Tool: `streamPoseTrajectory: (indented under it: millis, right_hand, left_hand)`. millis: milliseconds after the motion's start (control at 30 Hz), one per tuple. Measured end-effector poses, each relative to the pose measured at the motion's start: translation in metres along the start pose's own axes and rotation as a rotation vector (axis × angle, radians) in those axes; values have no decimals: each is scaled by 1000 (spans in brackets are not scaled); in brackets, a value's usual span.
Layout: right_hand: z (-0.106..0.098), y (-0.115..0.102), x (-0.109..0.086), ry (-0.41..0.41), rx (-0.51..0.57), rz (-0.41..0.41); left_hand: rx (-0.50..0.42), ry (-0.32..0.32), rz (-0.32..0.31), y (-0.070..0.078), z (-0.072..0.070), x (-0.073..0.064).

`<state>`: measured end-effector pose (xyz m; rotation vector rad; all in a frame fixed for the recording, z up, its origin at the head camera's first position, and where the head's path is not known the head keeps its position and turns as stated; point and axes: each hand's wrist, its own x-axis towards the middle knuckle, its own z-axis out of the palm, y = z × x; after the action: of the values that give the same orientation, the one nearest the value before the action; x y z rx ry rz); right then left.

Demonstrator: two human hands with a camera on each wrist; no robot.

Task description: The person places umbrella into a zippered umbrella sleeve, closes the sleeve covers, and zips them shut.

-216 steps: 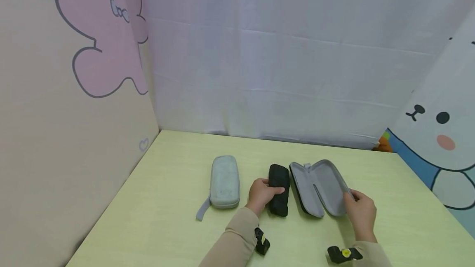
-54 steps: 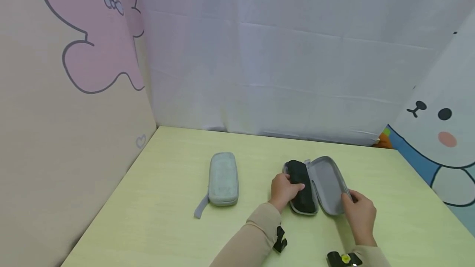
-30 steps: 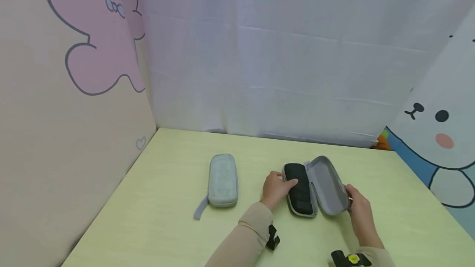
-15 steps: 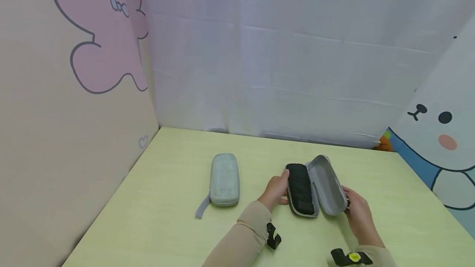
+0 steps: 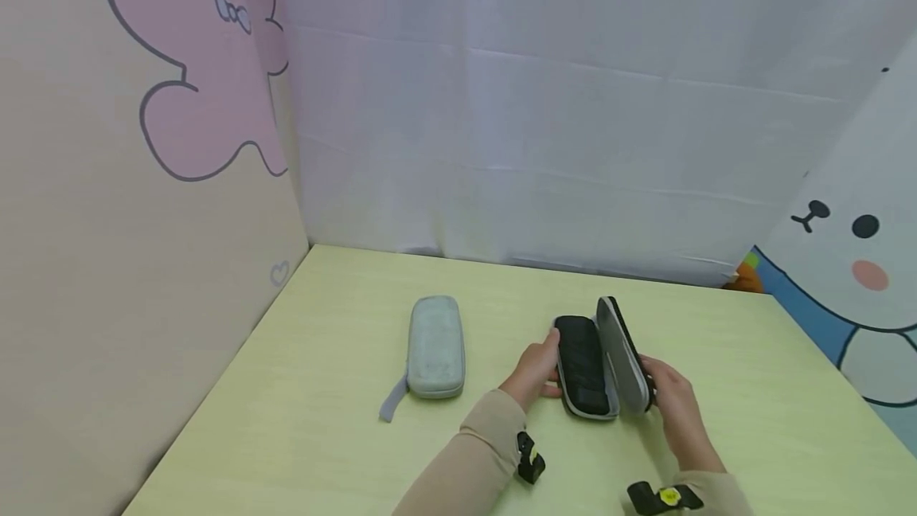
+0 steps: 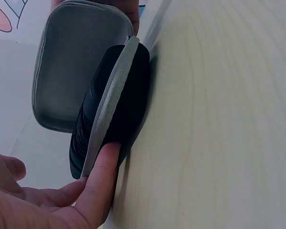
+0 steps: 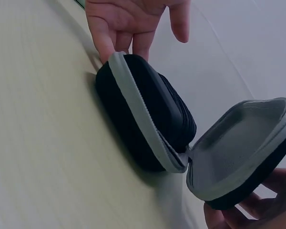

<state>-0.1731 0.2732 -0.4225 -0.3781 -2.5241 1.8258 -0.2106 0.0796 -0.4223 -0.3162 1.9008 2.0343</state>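
Note:
A black hard zip case [image 7: 121, 119] with grey lining lies unfolded on the table. Its left half holds a black folded bundle [image 5: 582, 365] with ridged layers, perhaps a compact umbrella. My left hand [image 5: 532, 373] is at the case's left side. In the left wrist view its straight fingers [image 6: 102, 171] touch the outer wall, and the thumb stands off. The case's lid [image 5: 622, 357] stands steeply up on its hinge. My right hand [image 5: 677, 400] rests against the lid's outer face; its fingers are partly hidden behind it.
A pale grey-green zipped case [image 5: 435, 347] with a grey wrist strap [image 5: 394, 399] lies left of the hands. White cloth [image 5: 501, 126] hangs behind the table [image 5: 315, 404], and a printed wall [image 5: 186, 261] borders it on the left.
The left hand has brought the black bundle into the case's left half, let go, and shifted to the case's side. The right hand has swung the lid up and leftward.

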Motion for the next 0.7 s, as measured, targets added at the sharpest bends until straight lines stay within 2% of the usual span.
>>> streamPoseTrajectory:
  millis: [167, 400, 700]
  right_hand:
    - [9, -4, 0, 22, -61, -16]
    - [16, -6, 0, 14, -133, -34]
    - [25, -8, 1, 27, -158, -46]
  left_hand:
    - [0, 2, -6, -1, 1, 2]
    - [-16, 9, 4, -3, 1, 3]
    - [-11, 6, 18, -5, 2, 3]
